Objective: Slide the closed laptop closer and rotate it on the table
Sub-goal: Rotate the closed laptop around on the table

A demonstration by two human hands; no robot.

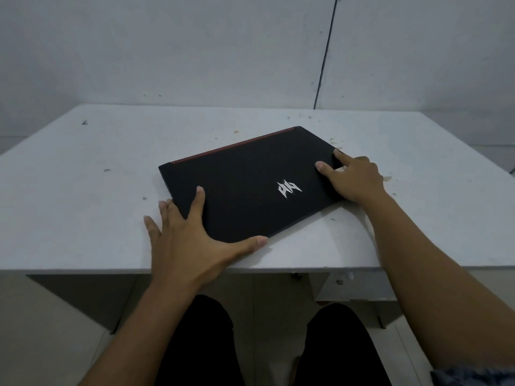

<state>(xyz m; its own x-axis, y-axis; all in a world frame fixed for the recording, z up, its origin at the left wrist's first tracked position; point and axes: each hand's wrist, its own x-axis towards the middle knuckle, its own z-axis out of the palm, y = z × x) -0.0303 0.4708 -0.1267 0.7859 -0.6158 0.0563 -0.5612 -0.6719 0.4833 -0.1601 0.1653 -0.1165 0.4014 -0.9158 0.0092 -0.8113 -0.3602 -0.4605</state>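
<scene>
The closed laptop (245, 185) lies flat and skewed near the middle of the table (83, 190), its near corner close to the front edge. The left hand (184, 240) spreads open-fingered around that near-left corner; the right hand (354, 179) grips the right corner, fingers on the lid. To rotate, press lightly with both hands and pivot evenly, keeping the base flat. A cable (326, 57) hangs on the wall behind; nothing blocks the 2 hands.
</scene>
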